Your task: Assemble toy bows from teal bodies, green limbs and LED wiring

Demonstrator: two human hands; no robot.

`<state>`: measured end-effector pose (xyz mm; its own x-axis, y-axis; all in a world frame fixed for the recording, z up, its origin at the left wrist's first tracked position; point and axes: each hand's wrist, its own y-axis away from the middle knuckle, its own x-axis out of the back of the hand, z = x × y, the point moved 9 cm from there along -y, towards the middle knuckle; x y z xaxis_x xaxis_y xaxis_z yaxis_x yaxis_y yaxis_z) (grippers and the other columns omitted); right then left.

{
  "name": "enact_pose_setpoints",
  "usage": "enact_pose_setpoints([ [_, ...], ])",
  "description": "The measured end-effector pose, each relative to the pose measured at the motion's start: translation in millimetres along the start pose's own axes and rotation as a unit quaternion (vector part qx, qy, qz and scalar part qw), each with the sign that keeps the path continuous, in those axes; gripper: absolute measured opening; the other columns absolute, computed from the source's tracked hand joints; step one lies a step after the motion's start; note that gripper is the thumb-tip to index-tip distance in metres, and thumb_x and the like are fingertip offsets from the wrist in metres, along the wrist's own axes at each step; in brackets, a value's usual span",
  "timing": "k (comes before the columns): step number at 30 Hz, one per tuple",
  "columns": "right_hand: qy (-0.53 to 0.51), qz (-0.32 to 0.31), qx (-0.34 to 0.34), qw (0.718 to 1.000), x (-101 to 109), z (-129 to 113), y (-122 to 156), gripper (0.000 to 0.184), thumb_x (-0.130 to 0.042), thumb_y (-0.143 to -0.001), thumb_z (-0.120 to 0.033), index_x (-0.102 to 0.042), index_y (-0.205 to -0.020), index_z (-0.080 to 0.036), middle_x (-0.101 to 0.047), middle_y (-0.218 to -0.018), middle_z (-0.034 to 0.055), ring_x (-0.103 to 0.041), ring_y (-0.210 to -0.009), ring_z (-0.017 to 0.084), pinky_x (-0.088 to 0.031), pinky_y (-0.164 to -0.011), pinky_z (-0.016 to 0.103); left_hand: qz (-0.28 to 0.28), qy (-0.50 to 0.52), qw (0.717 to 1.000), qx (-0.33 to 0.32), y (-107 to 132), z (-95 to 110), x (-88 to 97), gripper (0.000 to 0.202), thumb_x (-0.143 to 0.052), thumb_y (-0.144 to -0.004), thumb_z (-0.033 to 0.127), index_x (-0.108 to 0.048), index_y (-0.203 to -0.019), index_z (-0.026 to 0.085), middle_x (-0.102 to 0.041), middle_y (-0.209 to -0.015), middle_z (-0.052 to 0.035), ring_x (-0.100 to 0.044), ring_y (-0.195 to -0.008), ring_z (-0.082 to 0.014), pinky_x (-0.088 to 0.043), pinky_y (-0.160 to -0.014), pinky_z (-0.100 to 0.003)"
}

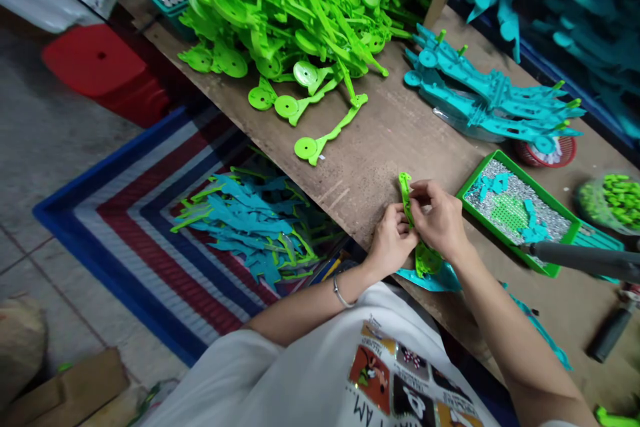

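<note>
Near the front edge of the workbench, my left hand (393,240) is closed around the lower side of a long lime-green plastic part (405,185). My right hand (440,217) pinches the same part from the right, its thumb and fingers close to my left fingertips. The part's wide round end (427,260) shows below my hands, above a blue plastic piece (435,278) on the bench. Whatever small item may sit between my fingers is hidden. To the right of my hands, a green tray (555,271) holds many small silver pieces and a few blue parts.
A big heap of lime-green parts (280,7) covers the bench's far left. Blue parts (490,93) lie stacked behind the tray, near a red basket (550,150). A grey-handled tool (580,259) juts over the tray. Left below stands a blue-rimmed bin (115,287) with finished-looking blue-green pieces.
</note>
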<state>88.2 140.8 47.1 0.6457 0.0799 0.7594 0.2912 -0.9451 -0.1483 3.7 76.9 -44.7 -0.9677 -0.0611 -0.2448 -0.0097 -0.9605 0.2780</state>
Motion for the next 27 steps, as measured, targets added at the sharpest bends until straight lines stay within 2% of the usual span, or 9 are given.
enact_pose_setpoints([
  [6, -0.027, -0.001, 0.034, 0.999, 2, 2, 6, 0.014, -0.060, -0.089, -0.016, -0.062, -0.101, -0.022, -0.076, -0.095, 0.0027, -0.075, -0.084, 0.017, -0.058, -0.079, 0.028, -0.003, 0.019, 1.000, 0.007, 0, -2, -1.3, 0.049, -0.065, -0.075, 0.007, -0.048, -0.118, 0.020, -0.066, -0.097, -0.0010, -0.068, -0.083, -0.0113, -0.054, -0.074, -0.021],
  [11, -0.038, 0.004, 0.011, 0.999, 4, 6, 13, 0.022, -0.059, -0.090, -0.016, -0.059, -0.111, -0.022, -0.080, -0.096, 0.0033, -0.078, -0.088, 0.019, -0.060, -0.081, 0.031, -0.003, 0.012, 1.000, 0.009, 0, -3, -1.1, 0.048, -0.065, -0.076, 0.008, -0.048, -0.119, 0.020, -0.066, -0.097, -0.0015, -0.069, -0.083, -0.0114, -0.054, -0.071, -0.020],
  [15, -0.003, -0.005, 0.006, 1.000, -3, 2, 24, 0.025, -0.054, -0.094, -0.015, -0.056, -0.117, -0.022, -0.079, -0.108, 0.0072, -0.077, -0.097, 0.021, -0.060, -0.084, 0.034, 0.001, 0.023, 1.000, -0.001, 1, 2, -0.3, 0.043, -0.066, -0.079, 0.009, -0.048, -0.117, 0.020, -0.067, -0.095, -0.0014, -0.068, -0.082, -0.0110, -0.055, -0.074, -0.022],
  [18, 0.025, -0.031, 0.010, 0.999, -9, 0, 32, 0.022, -0.050, -0.097, -0.019, -0.056, -0.118, -0.021, -0.076, -0.114, 0.0112, -0.075, -0.102, 0.024, -0.060, -0.085, 0.036, -0.002, 0.025, 1.000, 0.005, 3, 2, -0.9, 0.041, -0.065, -0.080, 0.009, -0.049, -0.117, 0.020, -0.068, -0.100, -0.0032, -0.069, -0.085, -0.0114, -0.055, -0.076, -0.022],
  [21, 0.047, -0.071, 0.026, 0.996, -13, -3, 34, 0.021, -0.051, -0.096, -0.019, -0.059, -0.116, -0.019, -0.076, -0.112, 0.0140, -0.073, -0.103, 0.028, -0.058, -0.091, 0.043, 0.001, 0.026, 1.000, 0.011, 3, -2, 0.4, 0.041, -0.066, -0.080, 0.010, -0.049, -0.116, 0.020, -0.067, -0.102, -0.0036, -0.069, -0.087, -0.0115, -0.056, -0.079, -0.024],
  [23, 0.019, -0.092, 0.021, 0.995, -11, -1, 31, 0.021, -0.051, -0.096, -0.019, -0.060, -0.115, -0.019, -0.076, -0.112, 0.0137, -0.073, -0.105, 0.028, -0.057, -0.094, 0.046, -0.005, 0.027, 1.000, 0.005, 3, -3, 0.2, 0.041, -0.066, -0.081, 0.010, -0.048, -0.117, 0.020, -0.067, -0.102, -0.0034, -0.069, -0.088, -0.0115, -0.056, -0.082, -0.025],
  [25, -0.060, -0.102, -0.010, 0.993, -6, 6, 29, 0.027, -0.048, -0.098, -0.020, -0.059, -0.122, -0.021, -0.075, -0.117, 0.0117, -0.072, -0.110, 0.025, -0.057, -0.097, 0.043, -0.024, 0.031, 0.999, -0.002, 2, -3, -2.5, 0.043, -0.065, -0.082, 0.010, -0.046, -0.119, 0.020, -0.067, -0.105, -0.0041, -0.070, -0.090, -0.0120, -0.057, -0.086, -0.027],
  [27, -0.149, -0.075, -0.055, 0.985, 7, 17, 29, 0.034, -0.046, -0.100, -0.022, -0.054, -0.134, -0.023, -0.073, -0.127, 0.0097, -0.070, -0.118, 0.021, -0.057, -0.100, 0.041, -0.039, 0.034, 0.999, 0.003, 1, -4, -4.9, 0.043, -0.063, -0.083, 0.010, -0.044, -0.120, 0.020, -0.067, -0.108, -0.0051, -0.072, -0.091, -0.0129, -0.058, -0.088, -0.030],
])
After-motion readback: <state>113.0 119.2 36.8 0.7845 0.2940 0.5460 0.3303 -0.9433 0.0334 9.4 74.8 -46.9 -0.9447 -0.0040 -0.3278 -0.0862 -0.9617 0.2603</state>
